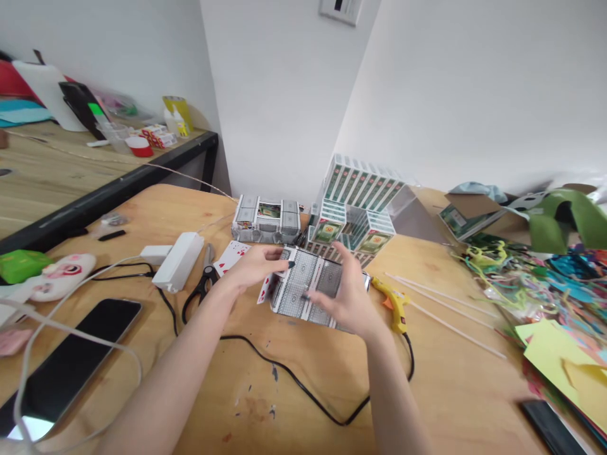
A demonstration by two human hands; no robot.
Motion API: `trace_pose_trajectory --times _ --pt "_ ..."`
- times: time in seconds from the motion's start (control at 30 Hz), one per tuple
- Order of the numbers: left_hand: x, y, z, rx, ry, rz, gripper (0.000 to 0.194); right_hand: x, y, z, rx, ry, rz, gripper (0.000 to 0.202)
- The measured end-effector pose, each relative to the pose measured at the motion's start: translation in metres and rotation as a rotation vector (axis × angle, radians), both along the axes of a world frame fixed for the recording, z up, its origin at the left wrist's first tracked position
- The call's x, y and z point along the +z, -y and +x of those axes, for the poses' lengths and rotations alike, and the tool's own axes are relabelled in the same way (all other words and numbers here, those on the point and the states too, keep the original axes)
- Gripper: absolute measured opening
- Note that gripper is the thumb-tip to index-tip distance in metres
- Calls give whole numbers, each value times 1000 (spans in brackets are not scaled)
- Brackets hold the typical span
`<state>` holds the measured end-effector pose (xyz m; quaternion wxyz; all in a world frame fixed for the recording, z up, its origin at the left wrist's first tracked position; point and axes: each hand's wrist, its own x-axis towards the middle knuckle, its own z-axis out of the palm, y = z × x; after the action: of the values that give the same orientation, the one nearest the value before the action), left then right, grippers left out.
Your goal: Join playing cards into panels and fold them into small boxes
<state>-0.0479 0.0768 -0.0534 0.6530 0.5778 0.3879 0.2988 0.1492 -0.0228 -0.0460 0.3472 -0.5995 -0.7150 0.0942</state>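
In the middle of the table sits a box-like piece covered with grey-backed playing cards [300, 285]. My left hand [253, 268] has its fingers bent around the upper left corner of this piece, thumb on its top. Over the right part, my right hand [348, 297] is open, thumb and forefinger spread wide; its other fingers are partly hidden. A red-suited card [264, 291] shows at the piece's left edge, and more loose playing cards [231, 256] lie left of my left hand. Just to the right rests a yellow glue gun [394, 304].
Behind are a card-covered block [267, 221] and stacked green-and-white card boxes [363, 183]. Black scissors [202, 285], a white power adapter [179, 260] and a phone [76, 360] lie left. A black cord [289, 373] crosses the front. Glue sticks [455, 327] and craft scraps [564, 272] lie right.
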Motion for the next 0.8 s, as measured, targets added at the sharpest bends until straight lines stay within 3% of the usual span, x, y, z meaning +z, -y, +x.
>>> trace_pose_trajectory --times 0.1,0.17,0.27,0.37,0.5,0.8 --pt "3 1 -2 -34 26 26 43 -4 -2 35 -267 -196 -62 85" --pt "3 1 -4 -69 50 48 49 -8 0 57 -339 -334 -178 91" --pt "-1 0 -6 -120 87 57 56 -12 3 78 -204 -564 -372 83" --pt "-8 -3 -8 -136 107 62 61 -15 2 83 -104 -690 -467 65" --pt "-15 -7 -9 -98 102 81 58 -21 -7 78 -77 -800 -447 51" --pt "-14 -2 4 -90 148 242 58 -8 -9 68 -384 -1035 -260 50"
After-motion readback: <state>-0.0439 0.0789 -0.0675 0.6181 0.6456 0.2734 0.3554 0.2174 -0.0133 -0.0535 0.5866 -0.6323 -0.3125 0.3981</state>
